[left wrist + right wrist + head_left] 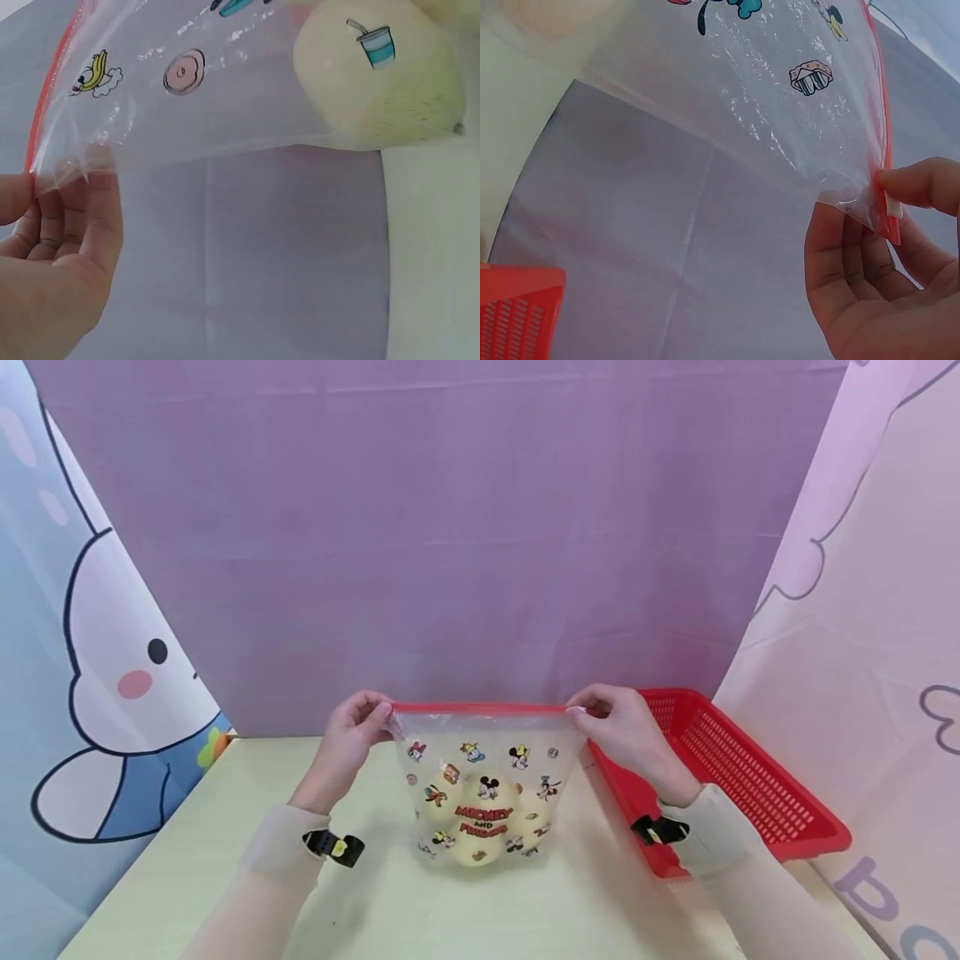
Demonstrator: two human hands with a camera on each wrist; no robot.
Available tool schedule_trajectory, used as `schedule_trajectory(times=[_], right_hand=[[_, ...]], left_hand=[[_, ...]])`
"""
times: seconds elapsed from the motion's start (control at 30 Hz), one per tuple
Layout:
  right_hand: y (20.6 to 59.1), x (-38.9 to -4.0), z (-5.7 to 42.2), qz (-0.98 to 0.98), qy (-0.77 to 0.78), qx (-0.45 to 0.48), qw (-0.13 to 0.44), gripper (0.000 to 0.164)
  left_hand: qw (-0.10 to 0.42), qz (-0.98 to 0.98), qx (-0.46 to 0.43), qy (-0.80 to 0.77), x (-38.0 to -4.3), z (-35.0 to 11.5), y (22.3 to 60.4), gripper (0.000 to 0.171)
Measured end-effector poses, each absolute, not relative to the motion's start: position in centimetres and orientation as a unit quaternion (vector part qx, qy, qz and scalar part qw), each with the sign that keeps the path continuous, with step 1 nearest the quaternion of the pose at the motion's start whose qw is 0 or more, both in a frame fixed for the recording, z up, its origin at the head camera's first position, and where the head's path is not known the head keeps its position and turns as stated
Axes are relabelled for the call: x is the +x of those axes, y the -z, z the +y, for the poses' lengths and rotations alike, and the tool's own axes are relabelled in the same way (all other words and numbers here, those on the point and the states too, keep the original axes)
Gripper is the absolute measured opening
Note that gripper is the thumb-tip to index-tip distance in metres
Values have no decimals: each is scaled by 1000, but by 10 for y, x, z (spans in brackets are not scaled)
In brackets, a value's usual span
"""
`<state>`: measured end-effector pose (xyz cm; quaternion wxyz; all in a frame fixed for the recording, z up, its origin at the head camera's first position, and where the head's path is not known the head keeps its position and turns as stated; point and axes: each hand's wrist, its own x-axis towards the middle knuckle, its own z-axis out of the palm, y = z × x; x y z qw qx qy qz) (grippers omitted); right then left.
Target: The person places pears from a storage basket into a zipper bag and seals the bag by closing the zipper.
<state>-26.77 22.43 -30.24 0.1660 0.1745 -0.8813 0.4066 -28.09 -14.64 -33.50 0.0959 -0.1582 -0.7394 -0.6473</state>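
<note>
A clear zip bag [480, 752] printed with cartoon figures and a red top strip stands upright on the table, stretched between both hands. Inside it lie several round pale yellow fruits [382, 75], perhaps pears; their kind is hard to tell through the film. My left hand [352, 731] pinches the bag's top left corner between thumb and fingers. At the top right corner, my right hand [626, 731] pinches the red strip by a small white slider [892, 205]. The strip runs straight and looks closed along its length.
A red plastic basket [750, 768] with slotted walls stands to the right, partly behind the right forearm. The pale yellow table [360, 902] meets a purple cloth backdrop [480, 527] behind the bag. Printed cloth panels [862, 693] hang at both sides.
</note>
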Motion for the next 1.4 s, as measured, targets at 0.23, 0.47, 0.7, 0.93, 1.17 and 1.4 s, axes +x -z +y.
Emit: schedule_trajectory(times=[0.23,0.47,0.7,0.93,1.17,1.4], right_hand=[[296,-264,225,-878,-410,168,182,8],[301,-264,224,-874,-432,152,162,14],[306,-266,233,-877,-441,148,117,19],[309,-267,237,-869,-467,135,93,17],[311,-263,235,-861,-478,141,102,19],[312,-257,231,-850,-483,172,123,16]], left_hand=[[117,-728,-170,653,-272,-145,334,20],[129,-726,-166,655,-271,-143,337,19],[119,-719,-181,661,-274,-148,342,22],[118,-727,-206,645,-272,-149,339,23],[141,-783,-202,571,-270,-145,327,28],[169,-873,-185,418,-275,-128,309,38]])
